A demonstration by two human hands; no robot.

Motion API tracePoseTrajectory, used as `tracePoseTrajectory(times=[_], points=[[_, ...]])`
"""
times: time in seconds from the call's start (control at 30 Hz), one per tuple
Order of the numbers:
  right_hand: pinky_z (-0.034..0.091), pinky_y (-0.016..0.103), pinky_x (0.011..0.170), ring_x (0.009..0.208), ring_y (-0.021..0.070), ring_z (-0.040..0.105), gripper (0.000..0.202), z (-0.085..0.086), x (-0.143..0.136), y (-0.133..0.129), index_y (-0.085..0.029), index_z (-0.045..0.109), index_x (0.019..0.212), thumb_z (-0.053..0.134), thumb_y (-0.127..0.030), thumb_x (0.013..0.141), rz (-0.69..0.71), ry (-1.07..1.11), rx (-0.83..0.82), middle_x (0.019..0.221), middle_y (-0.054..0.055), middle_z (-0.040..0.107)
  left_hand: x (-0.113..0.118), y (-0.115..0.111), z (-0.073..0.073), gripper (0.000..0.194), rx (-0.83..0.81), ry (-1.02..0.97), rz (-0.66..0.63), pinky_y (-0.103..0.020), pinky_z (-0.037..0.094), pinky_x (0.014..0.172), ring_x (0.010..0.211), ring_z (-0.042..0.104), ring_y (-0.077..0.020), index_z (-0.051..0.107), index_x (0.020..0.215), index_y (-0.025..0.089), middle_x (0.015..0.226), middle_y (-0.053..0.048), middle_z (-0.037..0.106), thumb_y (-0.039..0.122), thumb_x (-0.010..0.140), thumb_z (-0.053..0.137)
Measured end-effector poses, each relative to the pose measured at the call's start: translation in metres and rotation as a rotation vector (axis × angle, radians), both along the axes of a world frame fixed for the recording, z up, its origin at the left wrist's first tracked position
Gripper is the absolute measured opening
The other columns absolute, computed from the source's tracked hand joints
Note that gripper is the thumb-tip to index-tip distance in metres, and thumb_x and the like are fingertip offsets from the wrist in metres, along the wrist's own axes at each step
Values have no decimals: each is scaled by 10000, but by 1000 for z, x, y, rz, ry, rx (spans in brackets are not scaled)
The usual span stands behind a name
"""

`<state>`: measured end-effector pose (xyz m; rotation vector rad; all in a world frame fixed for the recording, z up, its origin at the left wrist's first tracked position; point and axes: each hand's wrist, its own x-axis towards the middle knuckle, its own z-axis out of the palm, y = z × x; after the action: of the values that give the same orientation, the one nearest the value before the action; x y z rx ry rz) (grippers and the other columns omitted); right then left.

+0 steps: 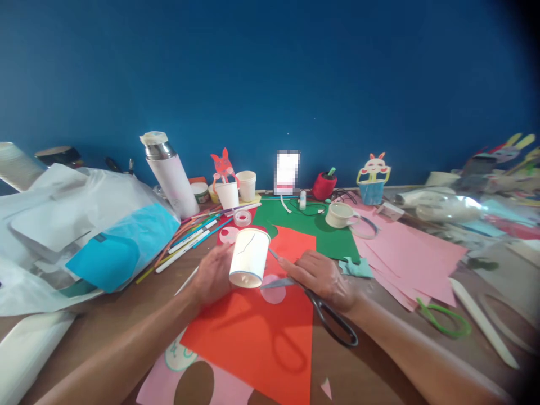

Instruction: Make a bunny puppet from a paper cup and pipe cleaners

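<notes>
My left hand [214, 271] is closed on the side of a white paper cup [248, 256], which is tilted above the table. A dark curved line is drawn on the cup's wall, and a blue line runs along its lower edge. In my right hand [324, 277] are black-handled scissors [333, 319], their blades spread apart and pointing at the cup. One blade tip is close to the cup's lower edge; I cannot tell whether it touches. Beneath both hands lies a sheet of red-orange paper [270, 337], with a pink paper circle [273, 289] on it.
Left are a plastic bag [46, 236], a white thermos [171, 177] and several markers [185, 253]. Behind stand a cup with a red paper animal [228, 197], a mug [340, 215] and a blue cup [371, 192]. Pink sheets [413, 259] and a green loop [445, 323] lie right.
</notes>
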<state>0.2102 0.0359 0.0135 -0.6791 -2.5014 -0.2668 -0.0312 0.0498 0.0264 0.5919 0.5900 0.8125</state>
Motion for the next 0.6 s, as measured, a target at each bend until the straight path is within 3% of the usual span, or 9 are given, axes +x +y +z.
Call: tracePoseTrajectory(times=[0.13, 0.23, 0.37, 0.47, 0.6], points=[[384, 309, 643, 646, 155, 481, 474, 2, 1, 2, -111, 276, 1319, 403, -114, 862, -20, -94, 39, 695, 39, 565, 1, -1, 9, 559, 3, 114, -3, -375, 480, 663, 785, 631, -274, 584, 1042, 131, 878, -140, 662, 577, 739, 432], [383, 309, 658, 656, 154, 488, 454, 3, 0, 1, -116, 297, 1312, 391, -109, 868, -18, -123, 23, 688, 38, 563, 0, -4, 10, 472, 34, 231, 3, -335, 489, 607, 692, 635, -236, 586, 1018, 146, 800, -115, 668, 507, 719, 533], [380, 308, 652, 689, 161, 497, 453, 1, -3, -1, -156, 282, 1324, 369, -134, 881, -7, -56, -66, 715, 44, 556, -4, -5, 5, 352, 67, 298, -15, -311, 491, 629, 715, 625, -208, 576, 994, 157, 800, -90, 661, 347, 701, 623], [377, 283, 614, 671, 152, 485, 415, 0, -6, -5, -181, 339, 1295, 368, -172, 881, 12, 98, -238, 715, 34, 539, -6, -4, 0, 344, 107, 308, -18, -292, 484, 617, 698, 617, -195, 573, 974, 135, 785, -86, 655, 275, 670, 653], [393, 245, 598, 633, 122, 482, 286, -1, -16, -14, -185, 501, 1131, 369, -246, 884, -40, 456, -694, 697, 14, 535, -10, -1, -5, 481, 184, 295, -70, -297, 473, 603, 710, 607, -206, 530, 1061, 118, 844, -102, 641, 259, 625, 675]])
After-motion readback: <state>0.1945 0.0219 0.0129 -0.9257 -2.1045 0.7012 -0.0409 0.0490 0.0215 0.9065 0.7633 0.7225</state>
